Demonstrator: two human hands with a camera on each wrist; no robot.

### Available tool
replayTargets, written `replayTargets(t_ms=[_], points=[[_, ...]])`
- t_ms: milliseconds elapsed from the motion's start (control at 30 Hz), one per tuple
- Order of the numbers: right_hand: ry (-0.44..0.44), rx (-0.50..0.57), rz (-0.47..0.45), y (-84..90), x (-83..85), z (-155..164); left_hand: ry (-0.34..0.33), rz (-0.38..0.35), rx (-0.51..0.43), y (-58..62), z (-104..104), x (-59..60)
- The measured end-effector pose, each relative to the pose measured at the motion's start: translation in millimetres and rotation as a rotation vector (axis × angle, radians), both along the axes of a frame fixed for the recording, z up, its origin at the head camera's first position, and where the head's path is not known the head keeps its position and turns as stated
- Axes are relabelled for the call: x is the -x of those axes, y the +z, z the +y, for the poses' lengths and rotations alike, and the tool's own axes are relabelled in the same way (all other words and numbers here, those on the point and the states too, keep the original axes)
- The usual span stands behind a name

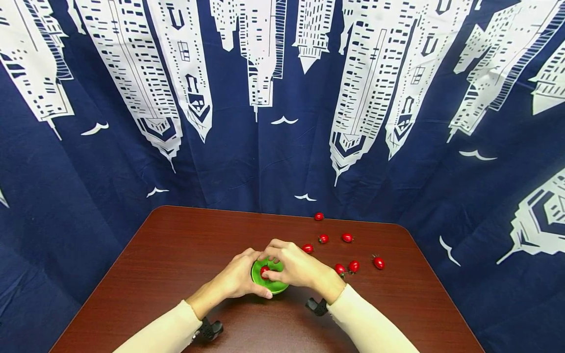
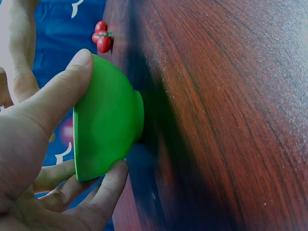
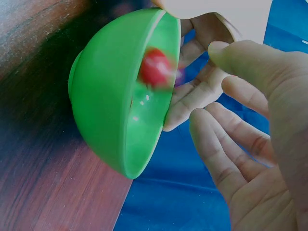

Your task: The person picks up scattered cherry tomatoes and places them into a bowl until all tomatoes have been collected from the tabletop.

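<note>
A green bowl (image 1: 280, 288) is gripped by my left hand (image 1: 238, 278), with the thumb on one side and fingers on the opposite side in the left wrist view. My right hand (image 1: 296, 264) is over the bowl. In the right wrist view its thumb (image 3: 226, 55) and fingers (image 3: 207, 137) are apart, with nothing between them. One cherry tomato (image 3: 156, 69), blurred, is within the bowl's mouth, clear of the right fingertips. Whether the bowl's foot touches the table cannot be made out.
Several cherry tomatoes lie scattered on the brown wooden table (image 1: 185, 245), to the right of and beyond the bowl, among them one tomato (image 1: 378, 263) farthest right and another tomato (image 1: 319, 216) at the back edge. A dark blue cloth (image 1: 234, 166) with white buildings hangs behind.
</note>
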State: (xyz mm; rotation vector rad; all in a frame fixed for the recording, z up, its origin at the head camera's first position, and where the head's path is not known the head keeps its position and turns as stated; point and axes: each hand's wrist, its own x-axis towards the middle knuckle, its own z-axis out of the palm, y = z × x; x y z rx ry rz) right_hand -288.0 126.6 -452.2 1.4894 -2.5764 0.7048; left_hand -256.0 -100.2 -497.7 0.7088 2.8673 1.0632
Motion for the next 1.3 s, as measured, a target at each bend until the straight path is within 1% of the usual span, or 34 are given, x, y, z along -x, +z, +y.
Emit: replayTargets(t_ms=[300,567,800,933,1133,1300], points=[[-0.012,0.021,0.044,-1.0,0.3,5,0.007,0.019,0.001,-1.1,0,1.3],[-0.043,0.014,0.033,0.4,-4.5,12,0.011,0.008,0.006,0.5,-2,-1.2],[-0.085,0.008,0.026,0.1,-8.5,26,0.008,0.010,0.002,1.5,-1,-1.7],[-0.094,0.011,0.037,-0.4,-8.5,34,0.006,0.008,-0.004,1.4,0,-1.4],[-0.105,0.031,0.021,-1.2,-7.9,45,0.006,0.003,-0.001,1.3,1,-2.2],[-0.128,0.037,0.041,-1.9,-7.8,54,0.006,0.009,-0.007,2.7,1,-2.9]])
